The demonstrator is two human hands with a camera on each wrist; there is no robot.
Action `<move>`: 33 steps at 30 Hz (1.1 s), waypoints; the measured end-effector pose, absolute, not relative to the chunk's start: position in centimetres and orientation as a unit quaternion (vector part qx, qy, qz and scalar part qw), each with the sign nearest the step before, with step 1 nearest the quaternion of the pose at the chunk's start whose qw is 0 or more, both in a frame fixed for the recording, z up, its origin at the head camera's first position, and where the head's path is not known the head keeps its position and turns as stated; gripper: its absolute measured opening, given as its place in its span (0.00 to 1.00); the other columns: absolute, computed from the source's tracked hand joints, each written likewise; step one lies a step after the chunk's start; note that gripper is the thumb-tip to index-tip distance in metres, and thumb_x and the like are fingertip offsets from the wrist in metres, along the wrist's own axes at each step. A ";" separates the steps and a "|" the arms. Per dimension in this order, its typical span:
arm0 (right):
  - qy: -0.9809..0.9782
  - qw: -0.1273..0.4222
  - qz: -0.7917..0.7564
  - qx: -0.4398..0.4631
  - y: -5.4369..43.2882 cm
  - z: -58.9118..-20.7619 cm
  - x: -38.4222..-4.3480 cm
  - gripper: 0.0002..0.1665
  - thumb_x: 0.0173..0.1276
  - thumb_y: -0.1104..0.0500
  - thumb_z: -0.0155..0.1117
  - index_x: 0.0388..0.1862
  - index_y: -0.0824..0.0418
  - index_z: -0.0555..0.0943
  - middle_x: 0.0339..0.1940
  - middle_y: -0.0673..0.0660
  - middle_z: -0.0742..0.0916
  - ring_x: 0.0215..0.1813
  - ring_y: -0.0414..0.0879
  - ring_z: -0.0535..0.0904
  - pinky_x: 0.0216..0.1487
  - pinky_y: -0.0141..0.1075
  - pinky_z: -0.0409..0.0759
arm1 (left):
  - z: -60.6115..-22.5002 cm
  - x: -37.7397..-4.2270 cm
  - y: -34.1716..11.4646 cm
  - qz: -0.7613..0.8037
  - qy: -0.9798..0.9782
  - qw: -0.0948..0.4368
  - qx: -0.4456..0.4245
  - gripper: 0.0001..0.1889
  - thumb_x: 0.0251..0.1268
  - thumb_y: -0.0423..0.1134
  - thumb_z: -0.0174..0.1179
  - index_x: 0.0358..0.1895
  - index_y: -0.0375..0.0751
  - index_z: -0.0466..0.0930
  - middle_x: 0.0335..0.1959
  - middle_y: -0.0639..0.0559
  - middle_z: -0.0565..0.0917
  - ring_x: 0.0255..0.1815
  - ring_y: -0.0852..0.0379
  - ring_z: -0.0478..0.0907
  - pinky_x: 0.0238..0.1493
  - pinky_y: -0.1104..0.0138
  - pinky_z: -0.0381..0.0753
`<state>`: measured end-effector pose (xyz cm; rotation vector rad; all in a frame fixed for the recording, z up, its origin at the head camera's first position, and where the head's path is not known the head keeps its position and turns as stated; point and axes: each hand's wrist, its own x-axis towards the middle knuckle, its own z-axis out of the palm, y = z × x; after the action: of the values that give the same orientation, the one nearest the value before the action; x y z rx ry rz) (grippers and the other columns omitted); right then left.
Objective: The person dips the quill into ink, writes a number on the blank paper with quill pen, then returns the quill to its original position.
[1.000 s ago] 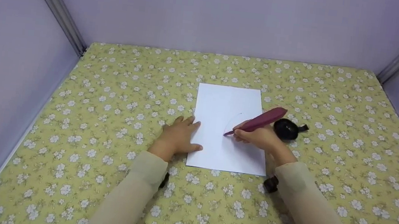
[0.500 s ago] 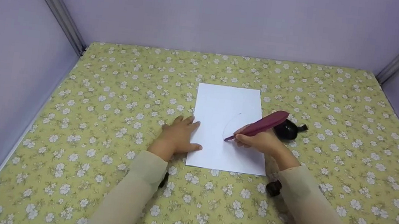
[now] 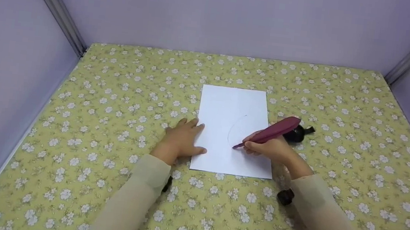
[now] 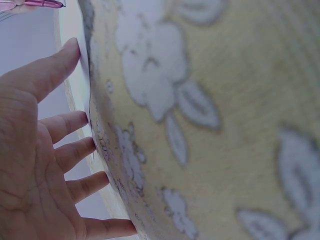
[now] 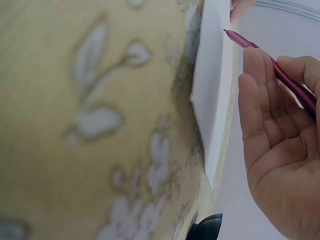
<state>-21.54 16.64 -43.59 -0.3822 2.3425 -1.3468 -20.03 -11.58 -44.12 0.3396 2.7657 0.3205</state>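
A maroon feather-shaped pen (image 3: 278, 129) is pinched between the thumb and fingers of my right hand (image 3: 272, 147). Its tip meets a white sheet of paper (image 3: 225, 102) at the lower end of a thin curved line. In the right wrist view the pen (image 5: 282, 75) slants down to the paper (image 5: 215, 85), with the other fingers bent beside it. My left hand (image 3: 181, 139) lies with fingers spread across the paper's left edge. From the left wrist view, that hand's thumb (image 4: 70, 52) and fingertips reach the sheet's edge, palm facing the camera.
Just right of the paper sits a glossy black rounded object (image 3: 295, 134) with a short stub, partly hidden behind the pen. Yellow floral cloth (image 3: 135, 84) covers the table. Pale lilac panels (image 3: 216, 19) stand at the back and both sides.
The pen tip has travelled down, then slightly right, lengthening the curved line into an arc. My right hand has shifted down and right with it, while my left hand stays put.
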 end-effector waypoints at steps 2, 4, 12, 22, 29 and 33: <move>0.841 0.206 -0.481 -0.138 16.9 -43.6 -21.4 0.16 0.67 0.55 0.65 0.44 0.67 0.85 0.34 0.58 0.88 0.38 0.51 0.85 0.40 0.40 0.83 | -44.1 -20.0 -11.6 0.113 0.972 0.167 0.119 0.43 0.60 0.64 0.57 0.75 0.53 0.53 0.76 0.50 0.49 0.75 0.42 0.42 0.62 0.34 0.54; 0.841 0.207 -0.481 -0.138 17.1 -43.6 -21.4 0.17 0.67 0.55 0.65 0.45 0.68 0.84 0.34 0.58 0.88 0.38 0.51 0.85 0.41 0.40 0.83 | -44.1 -20.0 -11.6 0.114 0.972 0.166 0.118 0.43 0.60 0.64 0.57 0.75 0.53 0.53 0.76 0.50 0.49 0.75 0.42 0.42 0.62 0.34 0.54; 0.842 0.203 -0.482 -0.136 18.0 -43.6 -21.0 0.16 0.66 0.56 0.65 0.44 0.69 0.84 0.35 0.59 0.88 0.38 0.48 0.85 0.41 0.40 0.83 | -44.4 -20.1 -11.5 0.113 0.973 0.160 0.119 0.43 0.59 0.65 0.58 0.75 0.53 0.54 0.76 0.51 0.50 0.75 0.42 0.43 0.62 0.33 0.53; 0.843 0.196 -0.483 -0.131 19.0 -43.7 -20.8 0.16 0.66 0.56 0.65 0.44 0.69 0.84 0.34 0.60 0.88 0.37 0.50 0.85 0.41 0.40 0.83 | -44.4 -20.1 -11.6 0.108 0.973 0.165 0.122 0.43 0.60 0.65 0.56 0.76 0.53 0.53 0.76 0.51 0.49 0.75 0.42 0.42 0.62 0.33 0.52; 0.844 0.198 -0.484 -0.121 19.6 -43.6 -20.7 0.16 0.66 0.55 0.65 0.43 0.68 0.84 0.34 0.59 0.88 0.37 0.48 0.85 0.39 0.38 0.83 | -44.2 -20.0 -11.6 0.110 0.973 0.164 0.121 0.43 0.60 0.65 0.57 0.76 0.52 0.53 0.76 0.50 0.49 0.75 0.42 0.42 0.62 0.34 0.52; 0.844 0.205 -0.482 -0.113 20.0 -43.6 -20.6 0.20 0.66 0.52 0.65 0.45 0.68 0.84 0.35 0.58 0.88 0.38 0.48 0.85 0.40 0.39 0.83 | -44.1 -20.0 -11.5 0.109 0.973 0.164 0.121 0.43 0.60 0.64 0.57 0.76 0.52 0.53 0.76 0.50 0.50 0.75 0.42 0.42 0.62 0.34 0.52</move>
<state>-20.65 20.04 -43.62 -0.3161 2.3525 -1.3439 -20.00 -11.52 -44.14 0.3460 2.7739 0.3117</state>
